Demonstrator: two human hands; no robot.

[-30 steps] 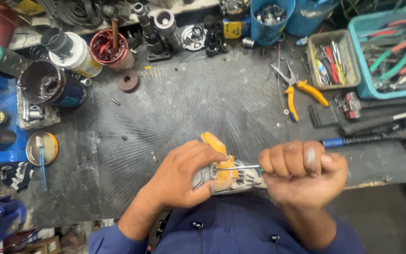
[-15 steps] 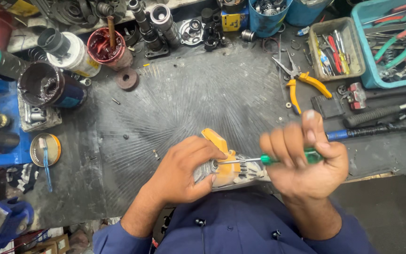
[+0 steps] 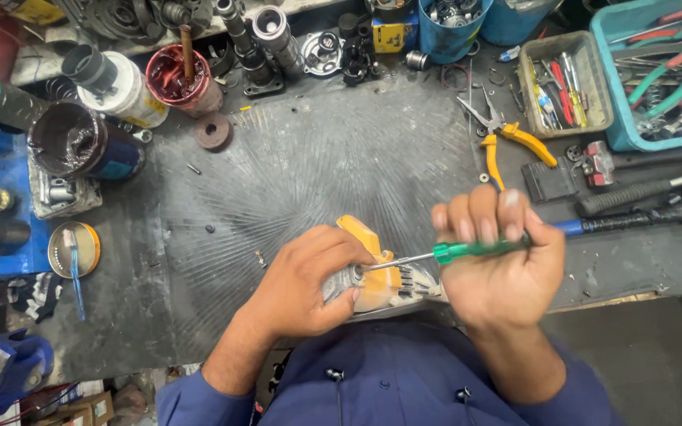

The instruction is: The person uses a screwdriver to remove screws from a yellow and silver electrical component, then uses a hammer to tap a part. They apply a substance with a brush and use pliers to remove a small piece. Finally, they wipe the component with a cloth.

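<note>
The left hand [image 3: 309,280] wraps its fingers and thumb around a small yellow and grey power tool body [image 3: 372,272], pinning it against the dark workbench [image 3: 301,166] just in front of the person's blue shirt. Just right of it, the right hand [image 3: 499,268] is closed in a fist around a green-handled screwdriver [image 3: 475,250], whose metal shaft runs leftward so the tip meets the tool beside the left thumb. Yellow-handled pliers [image 3: 507,138] lie on the bench beyond the right hand's knuckles.
</note>
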